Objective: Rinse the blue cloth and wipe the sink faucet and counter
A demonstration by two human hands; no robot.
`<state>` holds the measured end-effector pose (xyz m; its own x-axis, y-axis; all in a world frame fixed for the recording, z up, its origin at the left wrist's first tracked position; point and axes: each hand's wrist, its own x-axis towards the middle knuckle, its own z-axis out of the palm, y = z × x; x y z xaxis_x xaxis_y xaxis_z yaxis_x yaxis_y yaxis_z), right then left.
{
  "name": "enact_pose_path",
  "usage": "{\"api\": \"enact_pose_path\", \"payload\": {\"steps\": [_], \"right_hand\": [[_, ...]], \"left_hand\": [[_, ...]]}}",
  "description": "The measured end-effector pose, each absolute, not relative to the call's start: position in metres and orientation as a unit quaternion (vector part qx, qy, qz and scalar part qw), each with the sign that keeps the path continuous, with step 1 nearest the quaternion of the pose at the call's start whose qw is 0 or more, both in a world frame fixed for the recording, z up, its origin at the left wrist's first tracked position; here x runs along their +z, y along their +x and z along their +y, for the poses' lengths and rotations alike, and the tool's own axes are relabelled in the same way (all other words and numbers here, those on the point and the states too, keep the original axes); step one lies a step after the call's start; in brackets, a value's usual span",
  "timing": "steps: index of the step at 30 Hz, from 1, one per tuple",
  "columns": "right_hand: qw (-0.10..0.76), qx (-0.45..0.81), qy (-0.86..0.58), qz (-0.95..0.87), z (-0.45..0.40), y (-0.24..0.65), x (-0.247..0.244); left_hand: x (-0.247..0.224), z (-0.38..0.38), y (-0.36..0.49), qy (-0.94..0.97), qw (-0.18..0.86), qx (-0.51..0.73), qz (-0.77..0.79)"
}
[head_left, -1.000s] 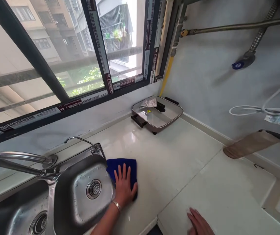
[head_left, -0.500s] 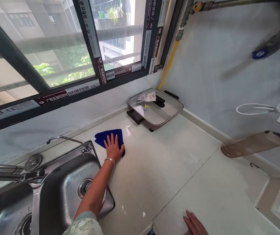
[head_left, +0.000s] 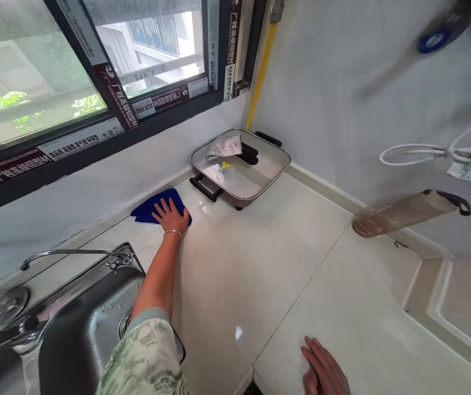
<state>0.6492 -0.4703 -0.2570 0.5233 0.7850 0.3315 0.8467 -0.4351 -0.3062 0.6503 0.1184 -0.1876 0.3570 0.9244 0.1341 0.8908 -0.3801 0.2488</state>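
A dark blue cloth (head_left: 147, 209) lies spread on the pale countertop (head_left: 235, 274), by the wall under the window. My left hand (head_left: 174, 219), with a bracelet at the wrist, presses flat on the cloth's right part, fingers spread. At the bottom right, my right hand (head_left: 323, 367) rests at the counter with nothing in it; its fingers are stretched out and lie side by side. An electric pan with a glass lid (head_left: 260, 175) stands in the corner, and a silvery mesh cloth (head_left: 225, 147) lies on top of it.
A steel sink (head_left: 83, 323) with a thin curved faucet (head_left: 71, 252) is at the left. On the right, a brown cylindrical pouch (head_left: 403, 215) leans near the wall, under a coiled white cable (head_left: 416, 154). A yellow pipe (head_left: 261, 74) runs down the corner.
My left hand and the blue cloth have moved away from me, closer to the wall under the window. The head view has shifted to the right and down. My right hand stays near the counter's front.
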Motion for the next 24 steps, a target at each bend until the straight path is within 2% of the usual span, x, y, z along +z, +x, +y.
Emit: {"api": "enact_pose_path", "payload": {"steps": [7,24], "right_hand": [[0.286,-0.084,-0.838,-0.456,-0.455,0.646,-0.247],[0.348,-0.134,-0.817,-0.440,-0.444,0.645,-0.244]], "left_hand": [[-0.187,0.076,0.605,0.867,0.057,0.111,0.483],[-0.192,-0.159,0.452,0.953,-0.008,0.069,0.296]]}}
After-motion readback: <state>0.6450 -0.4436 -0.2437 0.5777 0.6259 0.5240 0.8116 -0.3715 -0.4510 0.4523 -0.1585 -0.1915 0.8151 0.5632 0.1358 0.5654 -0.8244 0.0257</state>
